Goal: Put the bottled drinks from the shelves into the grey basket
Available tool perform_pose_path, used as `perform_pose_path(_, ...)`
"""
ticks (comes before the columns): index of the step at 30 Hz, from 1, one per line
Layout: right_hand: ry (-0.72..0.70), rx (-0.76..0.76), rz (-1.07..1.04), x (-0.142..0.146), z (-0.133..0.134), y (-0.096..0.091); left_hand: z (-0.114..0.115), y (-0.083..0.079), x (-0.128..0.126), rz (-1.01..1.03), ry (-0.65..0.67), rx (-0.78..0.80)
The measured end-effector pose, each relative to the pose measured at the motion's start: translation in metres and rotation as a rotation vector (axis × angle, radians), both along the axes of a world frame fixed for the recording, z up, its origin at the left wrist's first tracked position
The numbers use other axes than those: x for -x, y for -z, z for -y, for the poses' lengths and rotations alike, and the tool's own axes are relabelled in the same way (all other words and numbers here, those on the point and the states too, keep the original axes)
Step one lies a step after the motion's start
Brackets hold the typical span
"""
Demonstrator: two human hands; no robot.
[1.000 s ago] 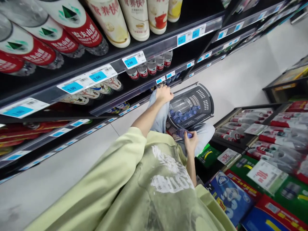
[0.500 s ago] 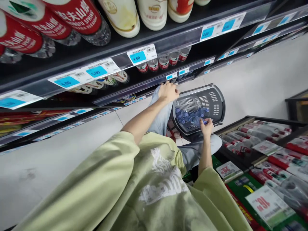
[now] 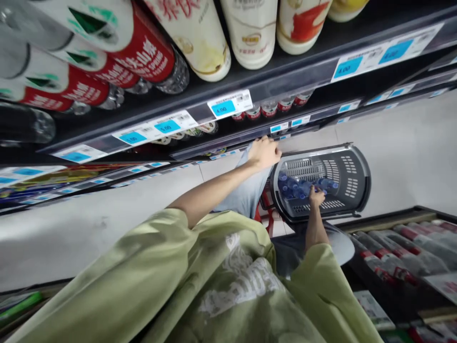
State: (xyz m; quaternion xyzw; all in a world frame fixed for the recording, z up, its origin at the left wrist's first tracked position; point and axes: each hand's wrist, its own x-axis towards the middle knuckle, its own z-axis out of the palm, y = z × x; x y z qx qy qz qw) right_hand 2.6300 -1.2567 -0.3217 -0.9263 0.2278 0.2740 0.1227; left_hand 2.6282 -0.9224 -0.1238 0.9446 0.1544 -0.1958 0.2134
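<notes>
Below, pale floor [image 3: 403, 143] beside basket [image 3: 361, 188]

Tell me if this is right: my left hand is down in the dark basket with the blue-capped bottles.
Wrong hand: the head view shows your right hand down in the dark basket with the blue-capped bottles; your left hand is outside it.
</notes>
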Motion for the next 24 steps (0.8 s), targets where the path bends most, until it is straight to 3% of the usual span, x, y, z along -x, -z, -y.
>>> perform_pose_path(7, -0.061, -0.061, -0.135, 0.001, -0.003, 0.047, 0.001, 0.003, 0.000, -0.003, 0.012, -0.044)
perform_pose_path(13, -0.085, 0.010, -0.259, -0.013, -0.009, 0.077, 0.001, 0.006, -0.001, -0.019, 0.018, -0.071)
perform_pose_path(19, -0.066, 0.014, -0.327, -0.014, -0.010, 0.081, -0.001, 0.006, -0.003, -0.049, 0.011, -0.089)
perform_pose_path(24, -0.027, -0.044, -0.276, -0.002, -0.017, 0.063, 0.003, 0.005, -0.005, -0.043, 0.022, -0.083)
